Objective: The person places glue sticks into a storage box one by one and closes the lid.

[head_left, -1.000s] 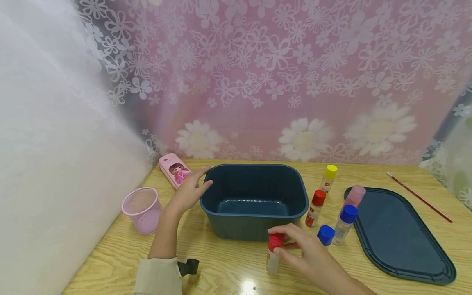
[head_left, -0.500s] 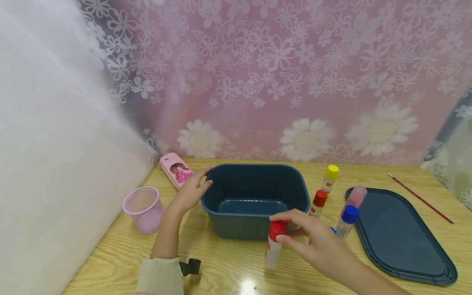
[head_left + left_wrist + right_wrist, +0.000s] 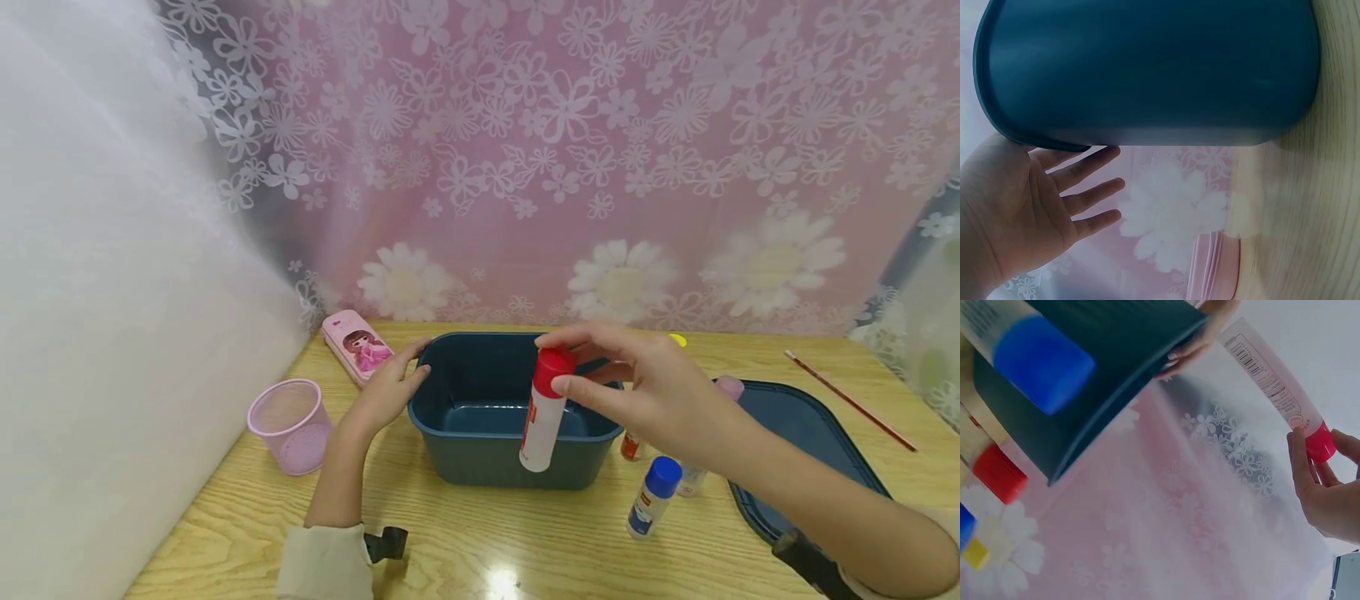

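Note:
My right hand (image 3: pixel 652 392) pinches the red cap of a white glue stick (image 3: pixel 543 429) and holds it in front of the dark blue-green bin (image 3: pixel 517 463), overlapping its near wall in the head view. In the right wrist view, fingers and thumb pinch the capped end, and the barcoded body slants up and away. My left hand (image 3: pixel 382 396) rests at the bin's left rim, thumb over the edge. The left wrist view shows its fingers (image 3: pixel 1094 195) straight and spread outside the wall. A blue-capped glue stick (image 3: pixel 649 498) stands upright to the right of the bin.
Behind the right arm are other glue sticks, partly hidden, with a yellow cap (image 3: pixel 678 340) and a pink cap (image 3: pixel 729 387) showing. A dark lid (image 3: pixel 795 433) and a red pencil (image 3: pixel 847 400) lie at right. At left are a pink mesh cup (image 3: pixel 288 425) and a pink pencil case (image 3: pixel 356 346).
My right hand has lifted the red-capped glue stick off the table, up and slightly left toward the bin's opening. The left hand keeps its place at the rim.

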`<state>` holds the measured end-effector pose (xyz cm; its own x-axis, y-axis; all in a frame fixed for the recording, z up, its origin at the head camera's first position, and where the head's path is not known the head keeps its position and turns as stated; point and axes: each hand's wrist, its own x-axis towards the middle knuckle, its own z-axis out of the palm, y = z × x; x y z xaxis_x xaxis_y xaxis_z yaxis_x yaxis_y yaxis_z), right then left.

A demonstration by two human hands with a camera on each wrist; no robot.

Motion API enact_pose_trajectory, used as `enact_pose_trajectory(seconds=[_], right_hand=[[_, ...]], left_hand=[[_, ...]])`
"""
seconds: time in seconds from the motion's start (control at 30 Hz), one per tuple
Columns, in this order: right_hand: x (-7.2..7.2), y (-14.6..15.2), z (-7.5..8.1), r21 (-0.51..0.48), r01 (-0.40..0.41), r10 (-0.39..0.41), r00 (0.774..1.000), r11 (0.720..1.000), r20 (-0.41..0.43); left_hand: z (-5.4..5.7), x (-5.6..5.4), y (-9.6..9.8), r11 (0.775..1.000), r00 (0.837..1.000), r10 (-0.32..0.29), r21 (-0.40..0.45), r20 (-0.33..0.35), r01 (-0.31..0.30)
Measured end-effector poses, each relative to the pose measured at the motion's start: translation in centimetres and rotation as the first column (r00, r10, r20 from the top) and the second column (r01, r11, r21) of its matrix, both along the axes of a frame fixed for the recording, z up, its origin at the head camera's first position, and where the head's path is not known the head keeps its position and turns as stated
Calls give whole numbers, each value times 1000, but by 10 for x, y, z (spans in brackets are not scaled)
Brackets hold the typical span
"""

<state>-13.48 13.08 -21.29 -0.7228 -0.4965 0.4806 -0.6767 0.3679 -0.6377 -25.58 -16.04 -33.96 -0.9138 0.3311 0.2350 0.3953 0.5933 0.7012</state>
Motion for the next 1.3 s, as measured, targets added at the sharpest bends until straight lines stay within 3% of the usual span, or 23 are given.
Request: enact_pose_trajectory(seconds=[0.23,0.43,0.77,1.07,1.3], right_hand=[[-26,-15,20,58,30,-27,999,998,-40],[-58,-31,22,105,48,-48,999,993,-2],[-105,-55,1,118,-8,-10,988,993,156],[-130,-68,-29,157,-9,-38,955,988,295],[-138,-72,-56,128,-12,-40,919,992,393]], left_hand=[[-2,-1,-1,1000,1000,2,-3,-5,-2],[-3,0,-2,1000,1000,17,-5,3,-17],[-3,-1,0,1000,1000,25,-3,-4,-25],[-4,0,1,999,999,32,2,8,-32],[-3,-1,0,1000,1000,24,2,4,-24]])
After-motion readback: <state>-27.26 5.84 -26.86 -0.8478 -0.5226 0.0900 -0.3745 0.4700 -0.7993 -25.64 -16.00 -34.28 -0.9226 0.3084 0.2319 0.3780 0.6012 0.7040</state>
